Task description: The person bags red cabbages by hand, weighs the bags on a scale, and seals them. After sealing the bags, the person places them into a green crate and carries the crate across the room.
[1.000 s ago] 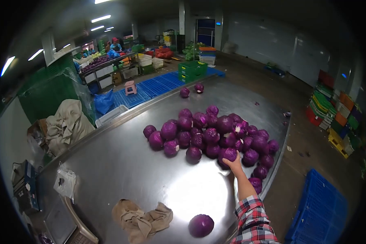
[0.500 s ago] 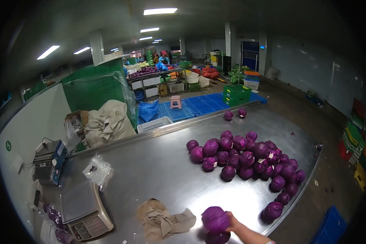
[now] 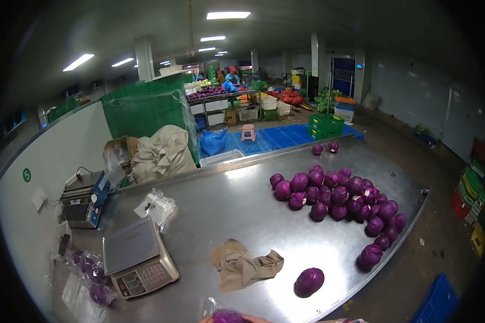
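Note:
At the bottom edge of the view, a red cabbage [image 3: 227, 316] sits between my two hands, cut off by the frame. My left hand [image 3: 206, 320] shows only a fingertip-sized part at the cabbage's left side. Against its right side rests my right hand [image 3: 254, 319], closed on it. A scrap of clear plastic film [image 3: 210, 307] sticks up beside the cabbage, probably part of a bag. Another red cabbage [image 3: 309, 282] lies alone on the steel table [image 3: 199, 210], right of a crumpled tan cloth [image 3: 242, 264].
Many red cabbages [image 3: 339, 196] are heaped at the table's right. A weighing scale [image 3: 137, 258], plastic bags [image 3: 155, 207] and bagged cabbages [image 3: 94, 274] are at the left, near a blue-and-black machine [image 3: 83, 199]. Green crates [image 3: 326, 126] stand beyond the table; a person [image 3: 232, 75] is far off.
My right hand has lifted a red cabbage off another one and brought it left and down to me. My left hand has come into view. The camera has turned slightly left.

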Demonstrator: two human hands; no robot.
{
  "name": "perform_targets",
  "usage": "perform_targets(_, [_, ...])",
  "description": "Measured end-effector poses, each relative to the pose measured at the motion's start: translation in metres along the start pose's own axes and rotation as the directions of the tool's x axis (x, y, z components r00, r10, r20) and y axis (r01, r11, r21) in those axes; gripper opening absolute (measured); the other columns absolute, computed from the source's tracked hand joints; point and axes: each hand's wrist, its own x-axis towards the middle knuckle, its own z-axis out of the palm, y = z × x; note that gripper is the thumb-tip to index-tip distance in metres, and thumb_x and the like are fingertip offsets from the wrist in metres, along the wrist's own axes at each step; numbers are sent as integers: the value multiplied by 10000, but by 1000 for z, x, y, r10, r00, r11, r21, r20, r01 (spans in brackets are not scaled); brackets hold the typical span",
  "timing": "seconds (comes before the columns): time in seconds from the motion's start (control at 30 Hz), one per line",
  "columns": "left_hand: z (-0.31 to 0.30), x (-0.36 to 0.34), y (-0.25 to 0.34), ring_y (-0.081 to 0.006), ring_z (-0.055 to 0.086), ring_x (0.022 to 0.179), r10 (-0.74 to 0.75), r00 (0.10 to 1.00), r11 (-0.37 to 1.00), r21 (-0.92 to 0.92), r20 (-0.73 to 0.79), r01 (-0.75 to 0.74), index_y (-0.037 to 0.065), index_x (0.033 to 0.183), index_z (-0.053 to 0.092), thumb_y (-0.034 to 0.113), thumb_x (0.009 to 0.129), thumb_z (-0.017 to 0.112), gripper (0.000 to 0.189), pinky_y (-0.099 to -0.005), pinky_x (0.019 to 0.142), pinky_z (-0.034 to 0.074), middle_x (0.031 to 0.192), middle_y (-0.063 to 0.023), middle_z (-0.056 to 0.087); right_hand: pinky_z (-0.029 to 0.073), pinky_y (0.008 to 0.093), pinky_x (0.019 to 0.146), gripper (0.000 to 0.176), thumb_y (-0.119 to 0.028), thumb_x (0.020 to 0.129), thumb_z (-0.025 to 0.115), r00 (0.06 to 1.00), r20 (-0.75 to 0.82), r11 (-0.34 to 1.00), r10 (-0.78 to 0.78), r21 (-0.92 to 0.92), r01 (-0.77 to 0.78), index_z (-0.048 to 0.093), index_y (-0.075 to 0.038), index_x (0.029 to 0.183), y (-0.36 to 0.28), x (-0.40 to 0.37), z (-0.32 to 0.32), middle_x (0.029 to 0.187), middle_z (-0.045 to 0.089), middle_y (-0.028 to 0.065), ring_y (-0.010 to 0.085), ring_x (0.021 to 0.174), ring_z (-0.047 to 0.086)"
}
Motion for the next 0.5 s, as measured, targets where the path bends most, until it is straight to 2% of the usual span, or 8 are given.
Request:
perform_targets(0.03, [-2,-2,1,-365,611,854,93,996,995,24,-16,-93,16,997,622,253,883,499,290,-378,720,466,860,-220,625,481,379,863,345,-325,908,464,997,-44,979,56,-192,-64,546,-65,1120,-2,-7,6,1076,595,153,297,974,588])
perform_targets(0.07, [-2,-4,4,-355,618,835,187,982,981,50,-31,-185,14,989,624,236,879,508,274,-376,711,467,851,-217,626,479,380,845,312,-303,899,484,984,7,794,-179,-590,149,565,-65,1084,1,-12,14,1049,598,154,302,958,588])
perform_targets(0.1, [-4,-3,6,-345,626,815,279,959,958,76,-44,-276,11,981,626,219,874,517,258,-374,701,469,842,-215,627,476,382,827,279,-282,891,504,919,152,417,-363,-856,306,584,-65,1047,4,-31,52,1023,602,154,307,941,588])
perform_targets(0.13, [-10,2,9,-332,631,794,225,974,974,15,-37,-224,10,978,626,206,870,525,246,-369,692,472,832,-211,629,474,383,809,247,-261,882,524,818,357,-61,-451,-927,371,604,-65,1011,2,-43,80,996,605,155,312,924,588])
perform_targets(0.23, [-34,17,23,-277,644,720,155,988,984,-87,9,-154,7,929,639,174,854,557,201,-357,652,480,787,-202,629,458,395,821,436,-302,808,579,418,842,-878,-342,-445,177,494,-50,1153,-20,-19,118,1068,555,190,300,957,567])
perform_targets(0.33, [-38,29,-6,-310,632,696,429,892,903,35,-142,-429,31,976,623,183,830,592,212,-364,632,477,748,-204,619,475,439,652,258,-283,813,547,883,379,-736,-277,-674,59,569,-45,912,-30,25,89,802,590,221,356,756,593])
perform_targets(0.37, [-51,27,-3,-326,627,697,375,921,925,103,-105,-365,35,1000,610,188,819,606,236,-377,633,477,745,-205,619,447,490,563,254,-271,846,491,802,527,-779,-281,-614,130,552,-39,760,-30,25,91,658,581,202,403,621,570])
perform_targets(0.5, [-77,20,-36,-381,603,686,251,967,917,331,-45,-223,37,1074,554,202,778,655,354,-430,619,477,725,-207,621,457,469,596,243,-267,864,468,828,513,-629,-226,-726,277,533,-38,813,-18,27,86,690,581,204,398,670,577])
